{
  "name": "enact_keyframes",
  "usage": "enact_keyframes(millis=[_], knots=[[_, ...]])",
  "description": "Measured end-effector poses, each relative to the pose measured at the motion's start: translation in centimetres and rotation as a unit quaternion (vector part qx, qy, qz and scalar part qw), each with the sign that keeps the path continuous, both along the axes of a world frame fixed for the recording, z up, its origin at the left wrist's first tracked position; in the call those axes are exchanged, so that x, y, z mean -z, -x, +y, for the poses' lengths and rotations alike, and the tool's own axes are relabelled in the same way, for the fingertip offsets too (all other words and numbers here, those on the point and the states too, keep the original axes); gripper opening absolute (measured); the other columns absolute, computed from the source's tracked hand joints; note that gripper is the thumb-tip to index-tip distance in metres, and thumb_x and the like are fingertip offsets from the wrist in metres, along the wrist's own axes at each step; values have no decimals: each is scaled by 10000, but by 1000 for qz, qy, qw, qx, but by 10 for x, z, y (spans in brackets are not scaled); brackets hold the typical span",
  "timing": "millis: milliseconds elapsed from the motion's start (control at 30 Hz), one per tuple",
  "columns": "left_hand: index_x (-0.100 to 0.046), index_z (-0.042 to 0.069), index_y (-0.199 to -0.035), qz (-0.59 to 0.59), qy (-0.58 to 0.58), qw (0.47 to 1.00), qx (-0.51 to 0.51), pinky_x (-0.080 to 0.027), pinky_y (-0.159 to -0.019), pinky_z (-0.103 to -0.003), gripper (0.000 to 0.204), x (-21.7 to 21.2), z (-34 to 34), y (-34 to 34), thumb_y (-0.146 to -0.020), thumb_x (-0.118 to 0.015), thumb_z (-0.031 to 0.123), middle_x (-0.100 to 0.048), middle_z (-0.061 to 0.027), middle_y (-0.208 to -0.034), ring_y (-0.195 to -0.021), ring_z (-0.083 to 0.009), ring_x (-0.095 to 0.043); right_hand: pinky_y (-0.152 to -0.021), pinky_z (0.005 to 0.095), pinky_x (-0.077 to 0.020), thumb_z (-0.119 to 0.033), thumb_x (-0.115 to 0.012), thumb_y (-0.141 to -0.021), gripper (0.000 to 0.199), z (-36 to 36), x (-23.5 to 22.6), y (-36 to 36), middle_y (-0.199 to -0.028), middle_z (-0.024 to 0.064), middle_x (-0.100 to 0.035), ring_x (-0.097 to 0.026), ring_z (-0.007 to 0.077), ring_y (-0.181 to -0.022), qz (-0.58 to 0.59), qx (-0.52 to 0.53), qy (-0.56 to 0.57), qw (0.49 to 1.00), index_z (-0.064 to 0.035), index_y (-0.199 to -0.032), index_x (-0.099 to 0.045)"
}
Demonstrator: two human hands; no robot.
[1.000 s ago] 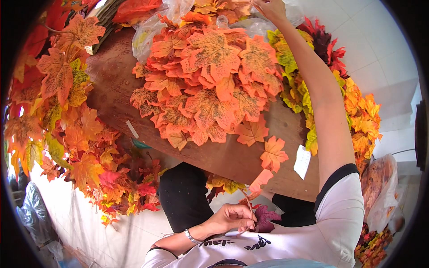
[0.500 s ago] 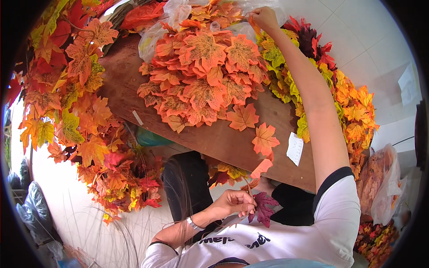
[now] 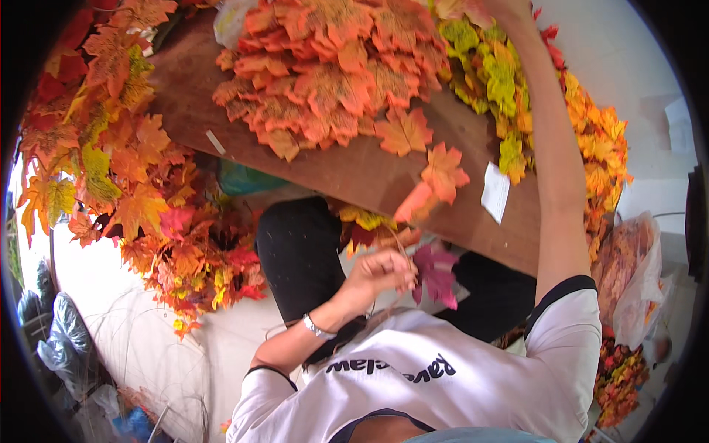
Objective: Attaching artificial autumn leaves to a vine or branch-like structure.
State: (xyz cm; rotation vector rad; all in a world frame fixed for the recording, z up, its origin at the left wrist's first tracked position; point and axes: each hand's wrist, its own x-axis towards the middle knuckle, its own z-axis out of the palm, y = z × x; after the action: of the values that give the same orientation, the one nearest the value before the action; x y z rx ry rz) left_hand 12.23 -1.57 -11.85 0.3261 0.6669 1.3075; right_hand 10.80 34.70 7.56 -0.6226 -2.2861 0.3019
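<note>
Near my lap, my left hand (image 3: 380, 273) pinches a thin brown stem with artificial maple leaves along it. A purple leaf (image 3: 437, 277) hangs beside its fingertips, and orange leaves (image 3: 443, 173) stretch away onto the brown board. My right arm reaches to the far upper edge, where my right hand (image 3: 506, 11) is partly cut off and blurred. A pale orange artificial leaf (image 3: 461, 9) shows at its fingers and seems held there. Left of that hand rises a big pile of orange artificial leaves (image 3: 332, 81) on the brown board (image 3: 273, 173).
Hanging leaf garlands (image 3: 148, 210) fill the left side. Yellow-green leaves (image 3: 502, 77) and orange-yellow leaves (image 3: 602, 148) lie on the right. A white paper slip (image 3: 495, 193) rests on the board. Clear bags (image 3: 639, 277) stand at right, dark plastic bags (image 3: 66, 343) at lower left.
The view has shifted, so the leaf pile sits higher in the picture. My right hand has moved rightward, bringing an orange leaf with it. My left hand keeps its pinch on the stem.
</note>
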Motion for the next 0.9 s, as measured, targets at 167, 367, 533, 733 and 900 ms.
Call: enact_keyframes(millis=[167, 367, 533, 733, 900], knots=[[-573, 17, -839, 15, -1, 999, -47, -458, -611, -227, 33, -7, 13, -1, -807, -572, 8, -599, -72, -850, -699, -120, -590, -577, 254, -413, -254, -563, -850, 211, -123, 26, -121, -717, 27, -531, -504, 80, -628, 23, -91, 303, 948, -56, -891, -501], [-589, 12, -823, 33, -23, 997, -69, -440, -591, -214, 19, -8, 15, -9, -807, -593, 20, -610, -94, -855, -676, -103, -575, -600, 179, -444, 21, -601, -788, 76, -257, 114, -204, -787, 38, -614, -574, 58, -705, 53, -124, 585, 800, 28, -863, -596], [-584, 11, -823, 102, -50, 992, -53, -437, -584, -214, 36, -19, 13, -24, -808, -600, 39, -615, -77, -808, -690, -97, -571, -620, 204, -442, 19, -638, -748, 111, -294, 149, -207, -769, 76, -619, -568, 99, -680, 152, -36, 458, 875, 27, -859, -652], [-565, 5, -798, 181, -83, 979, -34, -469, -597, -208, 45, -29, 12, -37, -809, -604, 26, -608, -68, -814, -697, -85, -570, -597, 205, -439, 1, -663, -729, 120, -311, 161, -216, -765, 84, -625, -575, 114, -671, 228, 2, 467, 854, 29, -845, -651], [-558, 0, -798, 191, -85, 977, -33, -493, -632, -216, 42, -31, 10, -44, -809, -598, 6, -605, -70, -835, -710, -86, -574, -595, 208, -447, 2, -668, -724, 117, -314, 158, -221, -765, 91, -629, -583, 116, -675, 219, 1, 439, 872, 25, -838, -652]])
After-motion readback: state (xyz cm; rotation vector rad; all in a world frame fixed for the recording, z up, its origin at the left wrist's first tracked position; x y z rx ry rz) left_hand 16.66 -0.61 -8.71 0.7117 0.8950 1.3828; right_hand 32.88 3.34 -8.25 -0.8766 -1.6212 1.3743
